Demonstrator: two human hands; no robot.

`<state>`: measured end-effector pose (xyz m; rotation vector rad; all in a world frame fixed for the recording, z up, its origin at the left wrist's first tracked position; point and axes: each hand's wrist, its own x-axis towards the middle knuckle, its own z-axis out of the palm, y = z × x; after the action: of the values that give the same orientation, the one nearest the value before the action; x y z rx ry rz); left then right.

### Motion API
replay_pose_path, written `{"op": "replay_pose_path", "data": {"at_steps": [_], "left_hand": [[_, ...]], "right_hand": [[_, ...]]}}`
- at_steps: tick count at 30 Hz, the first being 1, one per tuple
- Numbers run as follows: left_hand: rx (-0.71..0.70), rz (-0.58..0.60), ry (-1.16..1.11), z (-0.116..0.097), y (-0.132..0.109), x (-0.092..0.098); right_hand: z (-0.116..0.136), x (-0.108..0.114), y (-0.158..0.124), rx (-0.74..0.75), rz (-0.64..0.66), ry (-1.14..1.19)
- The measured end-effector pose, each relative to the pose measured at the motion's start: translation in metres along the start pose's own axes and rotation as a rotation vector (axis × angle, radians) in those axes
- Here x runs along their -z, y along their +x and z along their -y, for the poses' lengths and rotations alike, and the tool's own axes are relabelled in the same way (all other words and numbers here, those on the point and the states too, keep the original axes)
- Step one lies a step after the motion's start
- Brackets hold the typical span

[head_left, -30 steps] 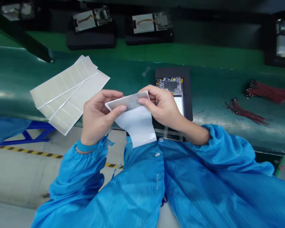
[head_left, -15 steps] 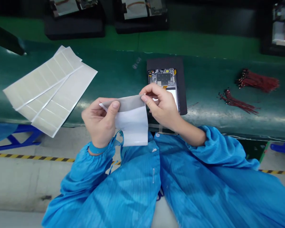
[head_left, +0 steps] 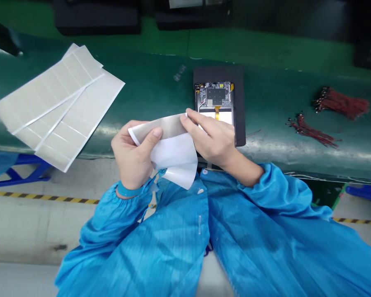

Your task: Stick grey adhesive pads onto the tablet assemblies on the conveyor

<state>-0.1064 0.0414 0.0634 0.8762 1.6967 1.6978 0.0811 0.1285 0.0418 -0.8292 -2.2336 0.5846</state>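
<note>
Between my hands is an adhesive sheet (head_left: 173,126), a grey strip along its top with white backing paper (head_left: 177,154) curling down below. My left hand (head_left: 136,154) is closed on its left end, thumb in front. My right hand (head_left: 213,138) pinches the upper right corner with thumb and forefinger. Just behind the right hand, an opened tablet-like device (head_left: 216,97) with a bare circuit board lies on a black pad (head_left: 239,107). The device's lower part is hidden by the hand.
Sheets of pale rectangular stickers (head_left: 60,103) overlap on the left of the green bench (head_left: 142,95). Two bundles of dark red wires (head_left: 343,102) lie at the right. Black trays (head_left: 97,18) line the back. A loose wire (head_left: 254,133) lies right of the pad.
The sheet has tilted, its right end higher, and the backing paper has swung and curled at the bottom. My right fingers have shifted at the corner. The camera view has moved slightly.
</note>
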Motion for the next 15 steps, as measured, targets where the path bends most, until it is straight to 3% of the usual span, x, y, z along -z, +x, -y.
{"op": "replay_pose_path", "data": {"at_steps": [8,15], "left_hand": [[-0.113,0.039,0.149,-0.001,-0.001,0.002],[-0.052,0.050,0.112,0.000,0.000,0.001]], "right_hand": [[0.015,0.007,0.011,-0.102,-0.048,0.014],[0.004,0.004,0.003,-0.035,0.022,-0.019]]}}
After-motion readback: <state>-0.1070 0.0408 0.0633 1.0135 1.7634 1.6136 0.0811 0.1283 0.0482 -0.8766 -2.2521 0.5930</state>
